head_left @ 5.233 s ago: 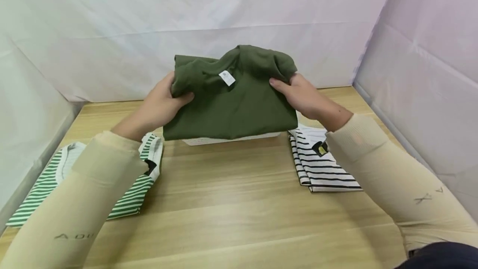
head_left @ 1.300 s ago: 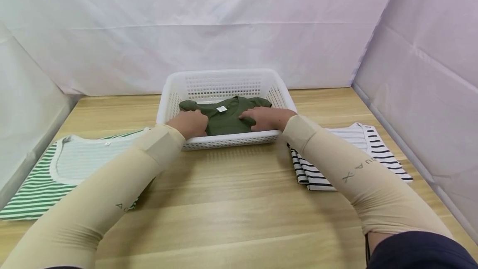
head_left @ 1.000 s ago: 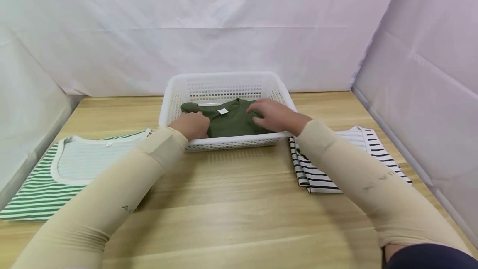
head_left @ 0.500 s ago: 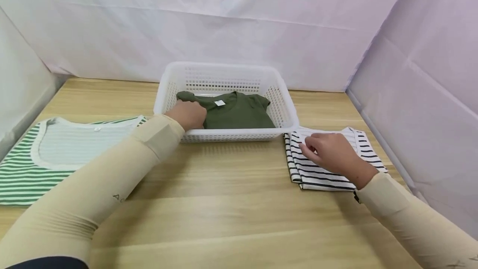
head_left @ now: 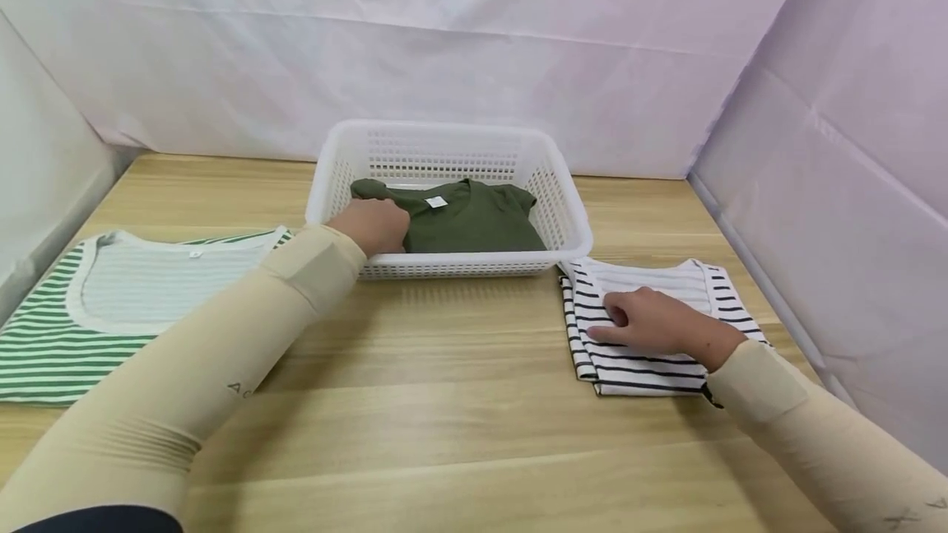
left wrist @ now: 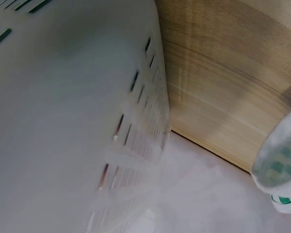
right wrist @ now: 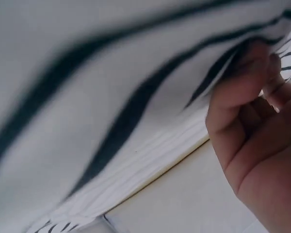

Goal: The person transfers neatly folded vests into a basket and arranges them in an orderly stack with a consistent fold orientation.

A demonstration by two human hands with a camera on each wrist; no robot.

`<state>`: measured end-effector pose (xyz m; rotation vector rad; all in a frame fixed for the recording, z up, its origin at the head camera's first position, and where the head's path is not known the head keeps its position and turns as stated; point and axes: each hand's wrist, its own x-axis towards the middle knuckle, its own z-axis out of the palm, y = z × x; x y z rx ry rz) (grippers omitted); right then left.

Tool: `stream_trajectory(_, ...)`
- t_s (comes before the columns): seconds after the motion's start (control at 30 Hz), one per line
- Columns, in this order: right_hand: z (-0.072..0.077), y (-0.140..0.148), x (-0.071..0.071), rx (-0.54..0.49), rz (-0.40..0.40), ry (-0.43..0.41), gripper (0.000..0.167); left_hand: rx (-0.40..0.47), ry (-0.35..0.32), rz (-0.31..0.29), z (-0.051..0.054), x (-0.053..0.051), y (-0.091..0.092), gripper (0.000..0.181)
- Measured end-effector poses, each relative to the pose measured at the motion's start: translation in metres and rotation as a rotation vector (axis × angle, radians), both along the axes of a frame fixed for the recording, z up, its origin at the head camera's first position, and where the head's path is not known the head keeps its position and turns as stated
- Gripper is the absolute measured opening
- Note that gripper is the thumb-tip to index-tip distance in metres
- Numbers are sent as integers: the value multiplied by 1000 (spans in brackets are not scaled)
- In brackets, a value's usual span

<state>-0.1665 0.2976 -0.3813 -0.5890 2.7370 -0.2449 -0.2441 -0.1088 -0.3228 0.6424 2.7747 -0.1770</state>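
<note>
A white plastic basket [head_left: 474, 265] stands at the back middle of the table, with a folded dark green T-shirt [head_left: 477, 229] lying inside. My left hand [head_left: 374, 226] reaches over the basket's front left rim onto the shirt's left shoulder; its fingers are hidden, and the left wrist view is mostly basket wall [left wrist: 53, 121]. To the right lies a folded white shirt with black stripes [head_left: 629, 377]. My right hand [head_left: 655, 322] is on that shirt, thumb and fingers curled at the cloth. Close up in the right wrist view, the right hand [right wrist: 262, 141] pinches the striped fabric [right wrist: 111, 97].
A folded green-and-white striped shirt [head_left: 44, 360] lies at the table's left, partly behind my left sleeve [head_left: 178, 385]. Bare wooden tabletop [head_left: 444, 368] spans the front middle. White sheeting [head_left: 474, 31] closes in the back and both sides.
Earlier both hands carried the green T-shirt and lowered it into the basket. The right hand then left it for the black-striped shirt, which has shifted slightly toward me. The left hand stayed.
</note>
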Motion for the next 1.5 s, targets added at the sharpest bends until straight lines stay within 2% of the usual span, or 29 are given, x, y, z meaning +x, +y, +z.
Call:
stream_trajectory(0.27, 0, -19, 27, -46, 45, -85, 52, 1, -11, -7, -1, -1, 2, 14)
stream_trajectory(0.5, 2, -41, 41, -72, 84, -86, 50, 1, -18, 4, -2, 1, 0, 14)
stream_trajectory(0.63, 3, -55, 45, -104, 105, -110, 46, 13, -19, -2, -1, 2, -1, 13)
stream_trajectory(0.9, 9, -85, 48, -205, 133, -244, 31, 18, -34, 9, 2, 3, -1, 12)
stream_trajectory(1.23, 12, -125, 51, -326, 248, -355, 21, 47, -6, 10, -2, 0, -2, 12)
stream_trajectory(1.4, 11, -143, 50, -397, 307, -388, 23, 53, 80, 27, -3, -1, -2, 12)
stream_trajectory(1.5, 10, -153, 50, -431, 339, -404, 24, 80, 184, 29, -2, -1, 1, 15)
